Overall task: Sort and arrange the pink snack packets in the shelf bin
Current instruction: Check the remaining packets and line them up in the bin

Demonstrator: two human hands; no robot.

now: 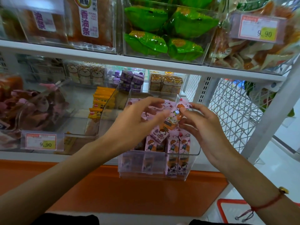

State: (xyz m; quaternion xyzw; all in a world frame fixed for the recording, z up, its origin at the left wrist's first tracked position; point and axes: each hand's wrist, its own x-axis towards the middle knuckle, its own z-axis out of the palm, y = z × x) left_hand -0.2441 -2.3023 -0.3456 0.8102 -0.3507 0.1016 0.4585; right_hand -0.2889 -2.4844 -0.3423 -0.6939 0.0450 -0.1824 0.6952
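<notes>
white shelf (90, 157) | clear bin (191, 166) of pink packets (184, 146) | yellow packets (95, 112)

This is a shop, a snack aisle by the look of it. White metal shelves (146, 62) carry clear plastic bins (162, 95) filled with packaged snacks: green packets (162, 30), yellow packets (99, 103), purple boxes (131, 80). Price tags reading 9.90 (258, 28) are fixed to the bin fronts, another at lower left (41, 141). A red shopping basket (227, 210) stands on the floor at lower right.
</notes>
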